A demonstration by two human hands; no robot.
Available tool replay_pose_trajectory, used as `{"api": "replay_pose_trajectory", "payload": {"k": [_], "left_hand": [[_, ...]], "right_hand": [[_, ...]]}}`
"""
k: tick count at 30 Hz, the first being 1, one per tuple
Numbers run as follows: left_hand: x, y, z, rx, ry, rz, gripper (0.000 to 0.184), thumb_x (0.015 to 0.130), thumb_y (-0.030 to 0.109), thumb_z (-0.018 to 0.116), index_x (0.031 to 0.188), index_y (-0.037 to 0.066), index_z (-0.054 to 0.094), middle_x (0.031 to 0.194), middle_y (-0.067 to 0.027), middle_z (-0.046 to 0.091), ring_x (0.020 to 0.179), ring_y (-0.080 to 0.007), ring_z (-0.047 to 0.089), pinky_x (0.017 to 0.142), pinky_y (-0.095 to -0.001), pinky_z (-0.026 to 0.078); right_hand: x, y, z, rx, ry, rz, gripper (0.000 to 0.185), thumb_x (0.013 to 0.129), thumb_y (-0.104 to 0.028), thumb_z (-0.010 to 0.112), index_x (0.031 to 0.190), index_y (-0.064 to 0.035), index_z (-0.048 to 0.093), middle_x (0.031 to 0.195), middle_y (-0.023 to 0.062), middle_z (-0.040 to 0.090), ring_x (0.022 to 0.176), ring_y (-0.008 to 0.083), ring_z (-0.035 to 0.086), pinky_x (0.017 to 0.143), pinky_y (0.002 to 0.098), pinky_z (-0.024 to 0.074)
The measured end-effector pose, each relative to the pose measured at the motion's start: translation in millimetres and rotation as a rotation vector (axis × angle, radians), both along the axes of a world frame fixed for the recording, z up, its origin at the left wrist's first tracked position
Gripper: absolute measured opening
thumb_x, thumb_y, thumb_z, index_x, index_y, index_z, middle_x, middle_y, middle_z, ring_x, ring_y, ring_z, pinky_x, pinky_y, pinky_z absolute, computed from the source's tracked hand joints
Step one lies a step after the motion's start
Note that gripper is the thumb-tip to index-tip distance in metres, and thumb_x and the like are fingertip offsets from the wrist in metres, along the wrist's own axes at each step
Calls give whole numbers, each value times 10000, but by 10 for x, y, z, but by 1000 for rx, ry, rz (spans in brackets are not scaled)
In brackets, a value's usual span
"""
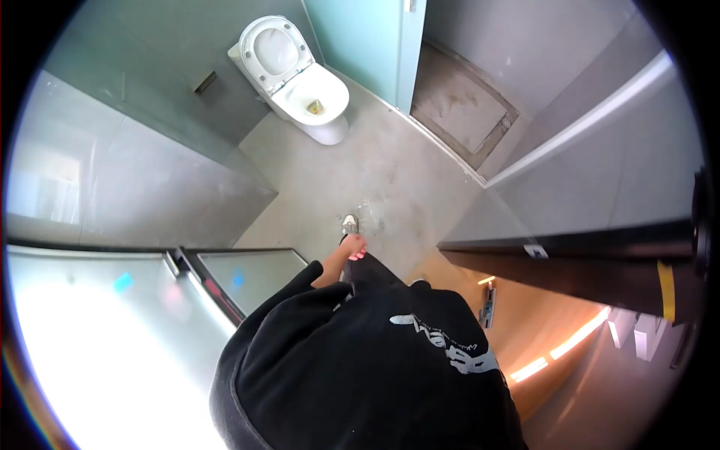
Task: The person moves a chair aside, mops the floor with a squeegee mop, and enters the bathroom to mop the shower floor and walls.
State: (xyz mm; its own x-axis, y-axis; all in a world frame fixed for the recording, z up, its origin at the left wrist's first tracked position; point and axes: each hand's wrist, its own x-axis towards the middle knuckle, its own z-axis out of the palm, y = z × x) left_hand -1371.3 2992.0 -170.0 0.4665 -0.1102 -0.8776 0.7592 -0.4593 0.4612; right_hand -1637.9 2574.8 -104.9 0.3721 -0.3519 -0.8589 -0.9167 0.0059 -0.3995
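Note:
My left hand point(354, 246) hangs in front of my body, below the black sleeve point(304, 277). Its fingers are loosely curled in, and nothing shows in them. It appears to touch nothing. Beneath it, a shoe point(350, 223) stands on the grey tiled floor point(315, 191). My right hand is out of sight, with the black sweatshirt point(375, 360) filling the lower part of the view. Ahead stands a white toilet point(327, 129) with its lid point(274, 49) raised and brownish matter in the bowl.
A pale green glass panel point(360, 45) borders a recessed shower floor point(465, 105) at the upper right. To the right, a dark door frame point(555, 266) carries yellow tape point(666, 291); below is a wooden door point(517, 322) with a metal handle point(489, 304). Framed glass point(251, 274) stands left.

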Motion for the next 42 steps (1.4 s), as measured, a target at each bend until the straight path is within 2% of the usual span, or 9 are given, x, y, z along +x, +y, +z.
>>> {"api": "replay_pose_trajectory", "payload": {"k": [9, 17, 22, 23, 28, 31, 34, 40, 42], "left_hand": [[820, 1706, -674, -64, 226, 176, 174, 763, 225, 473, 881, 123, 550, 670, -37, 560, 496, -131, 535, 430, -292, 426], [1519, 2642, -274, -80, 109, 520, 171, 765, 205, 502, 862, 65, 524, 665, -48, 542, 474, -125, 514, 368, -247, 409], [2109, 2615, -284, -116, 184, 469, 178, 774, 213, 494, 885, 75, 512, 669, -42, 537, 477, -120, 510, 378, -225, 405], [2169, 2476, -277, -51, 183, 369, 175, 774, 215, 493, 892, 87, 513, 673, -38, 541, 488, -124, 516, 405, -238, 417], [3383, 1685, -440, -6, 180, -54, 182, 768, 192, 475, 911, 89, 518, 707, -58, 539, 519, -155, 530, 447, -279, 441], [4252, 1182, -826, -240, 61, -33, 170, 783, 127, 415, 896, 76, 532, 657, -54, 549, 427, -146, 504, 384, -290, 411], [4947, 511, -174, -112, -90, -101, 189, 787, 137, 404, 914, 72, 528, 668, -54, 551, 473, -143, 521, 418, -282, 424], [5472, 417, 12, -7, -20, 20, 212, 769, 188, 453, 938, 80, 520, 718, -59, 554, 573, -142, 538, 489, -259, 440], [5517, 320, 155, 53, 7, 120, 206, 763, 167, 459, 934, 68, 519, 705, -61, 540, 561, -147, 532, 461, -235, 426]], "right_hand": [[1005, 1051, 452, -66, 169, 53, 192, 790, -175, 499, 880, -12, 453, 520, 53, 443, 389, 126, 451, 334, 243, 356], [1142, 1658, 1182, 34, 377, -161, 190, 805, -169, 490, 896, -11, 435, 528, 37, 430, 391, 101, 437, 334, 212, 351], [1690, 1749, 1350, 349, 321, -570, 189, 814, -165, 485, 905, -11, 425, 533, 27, 422, 392, 86, 428, 334, 192, 348], [2155, 1845, 1771, 466, 274, -695, 152, 830, -155, 466, 805, -16, 410, 531, 20, 422, 395, 41, 418, 319, 140, 343], [2894, 1600, 1758, 784, 125, -1090, 78, 842, -164, 447, 850, -88, 431, 567, -4, 359, 381, 5, 325, 313, 111, 275], [3536, 1357, 1756, 748, 58, -850, 82, 807, -124, 475, 860, -97, 418, 550, -8, 330, 379, 22, 337, 306, 141, 283], [4465, 1181, 1828, 306, -98, -271, 189, 758, -60, 487, 932, -104, 429, 539, 17, 370, 366, 64, 355, 304, 200, 309], [5111, 494, 652, -232, -213, 13, 311, 677, -50, 495, 981, 10, 459, 587, 142, 533, 422, 203, 518, 368, 307, 418], [5499, -184, 107, -166, 266, 242, 301, 642, -56, 515, 919, 60, 494, 658, 205, 563, 460, 253, 553, 402, 342, 443]]}}
